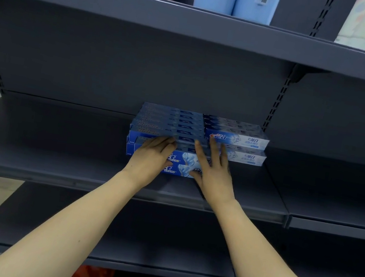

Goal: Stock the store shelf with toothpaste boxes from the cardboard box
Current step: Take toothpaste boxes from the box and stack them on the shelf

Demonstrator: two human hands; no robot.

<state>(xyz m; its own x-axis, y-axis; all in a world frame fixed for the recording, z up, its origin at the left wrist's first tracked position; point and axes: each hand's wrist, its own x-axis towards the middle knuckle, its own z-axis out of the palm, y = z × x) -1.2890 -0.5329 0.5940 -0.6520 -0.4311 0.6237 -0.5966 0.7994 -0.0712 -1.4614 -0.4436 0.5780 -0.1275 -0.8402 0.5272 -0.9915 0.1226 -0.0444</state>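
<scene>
Hands (182,162) rest on shelved toothpaste boxes (180,159).

Both arms reached far out, side by side. The left hand (149,157) lay flat. The right hand (213,170) spread its fingers wide.

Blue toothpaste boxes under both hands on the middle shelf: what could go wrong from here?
1. The front blue toothpaste boxes sit nearer the edge of the dark grey metal shelf than the stack behind, and may be dragged forward as the hands pull back.
2. The left hand and right hand lie flat, gripping nothing, so an uneven push could skew the stack.
3. The right fingers reach the white toothpaste boxes and may nudge that stack.
</scene>
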